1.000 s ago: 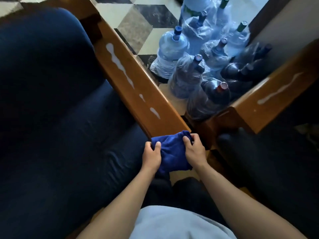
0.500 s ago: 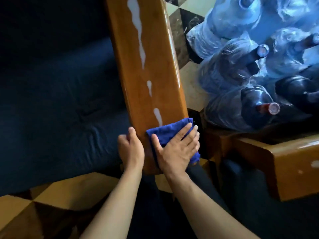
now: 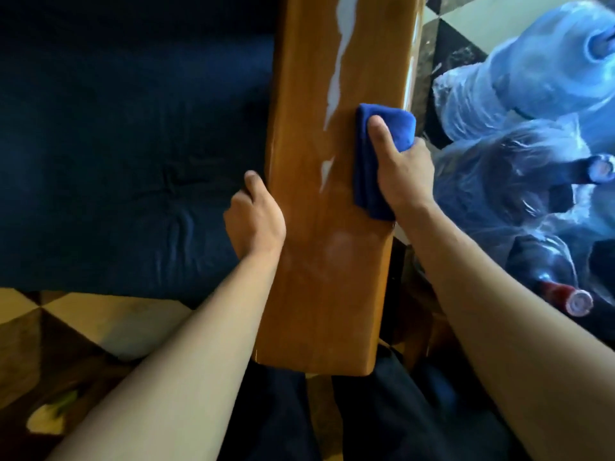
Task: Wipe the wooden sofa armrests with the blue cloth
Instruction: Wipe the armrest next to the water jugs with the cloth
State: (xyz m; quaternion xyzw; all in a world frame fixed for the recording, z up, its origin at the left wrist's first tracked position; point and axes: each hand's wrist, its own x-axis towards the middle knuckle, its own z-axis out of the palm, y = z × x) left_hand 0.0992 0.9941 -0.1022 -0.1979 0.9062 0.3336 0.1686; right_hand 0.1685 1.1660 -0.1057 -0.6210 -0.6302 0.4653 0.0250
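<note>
A glossy wooden sofa armrest (image 3: pixel 319 294) runs from the bottom centre up out of the frame. A white streak (image 3: pixel 336 78) lies along its upper middle. The folded blue cloth (image 3: pixel 369 181) rests on the armrest's right side. My right hand (image 3: pixel 402 174) grips the cloth, thumb on top, fingers curled over the armrest's right edge. My left hand (image 3: pixel 256 217) clasps the armrest's left edge, beside the dark blue seat cushion (image 3: pixel 126 161). The near end of the armrest shows faint smears.
Several large plastic-wrapped water bottles (image 3: pixel 519 181) crowd the floor right of the armrest. Checkered floor tiles (image 3: pixel 109 321) show at lower left and top right. My dark trouser legs (image 3: pixel 332 417) stand just under the armrest's near end.
My right hand has slid the cloth away from me, up the armrest's right side. My left hand moved up the left edge too. The camera has moved in closer over the armrest.
</note>
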